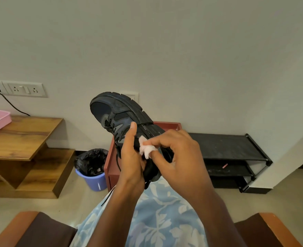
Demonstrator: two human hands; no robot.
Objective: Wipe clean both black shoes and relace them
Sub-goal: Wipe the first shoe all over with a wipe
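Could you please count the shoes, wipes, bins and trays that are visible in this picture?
black shoe: 1
wipe: 1
blue bin: 1
pink tray: 1
Total: 4

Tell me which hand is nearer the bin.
Left. The left hand, gripping the shoe, is just right of the bin in the picture; the right hand, pinching the wipe, lies farther right, beyond the left.

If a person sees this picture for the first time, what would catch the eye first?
The black shoe, raised mid-frame with its toe up, gripped by the left hand. The right hand pinches a pink wipe against its side. Lower left stands a blue bin.
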